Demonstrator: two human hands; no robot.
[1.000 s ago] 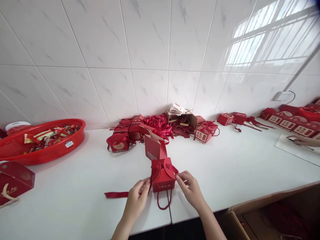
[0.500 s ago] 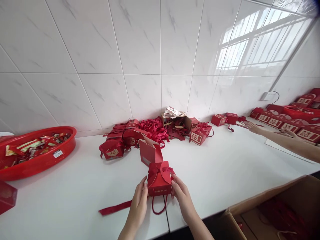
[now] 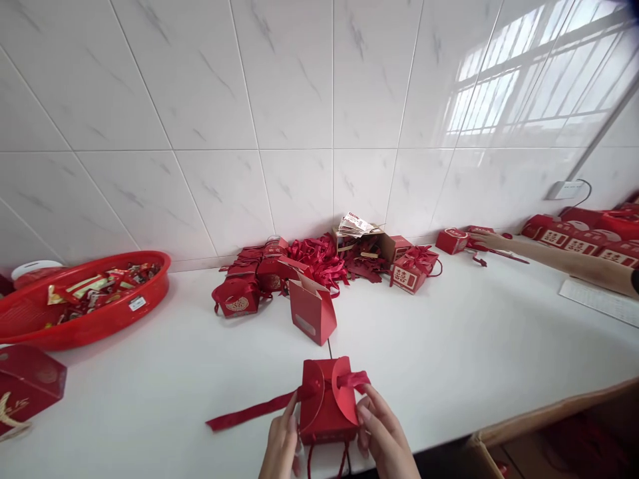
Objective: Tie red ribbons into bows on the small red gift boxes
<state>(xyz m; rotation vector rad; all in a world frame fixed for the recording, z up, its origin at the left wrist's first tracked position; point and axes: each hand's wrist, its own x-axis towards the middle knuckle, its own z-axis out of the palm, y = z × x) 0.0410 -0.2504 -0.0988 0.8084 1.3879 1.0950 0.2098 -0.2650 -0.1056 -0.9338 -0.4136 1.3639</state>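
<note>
A small red gift box [image 3: 327, 409] sits upright between my hands at the near part of the white table, its rounded top flaps meeting in the middle. My left hand [image 3: 282, 436] grips its left side. On the right side, my right hand [image 3: 382, 426] presses thumb and fingers against it. A dark red ribbon [image 3: 254, 411] runs out to the left across the table, and its other end shows above my right fingers. The box's red cord handle [image 3: 327, 458] hangs at the front. Just beyond stands a red paper box [image 3: 313, 309] with an open top.
A red basin [image 3: 150, 286] of wrapped sweets stands at left, with a dark red box [image 3: 32, 379] before it. Ribbons [image 3: 319, 258] and finished boxes [image 3: 237, 296] line the wall. A co-worker's hand [image 3: 486, 239] reaches in at right. A cardboard carton [image 3: 549, 412] is at lower right.
My hands have drawn the gift box nearer, leaving a gap to the open paper box. Its ribbon now shows on both sides. The co-worker's hand has reached the small red boxes.
</note>
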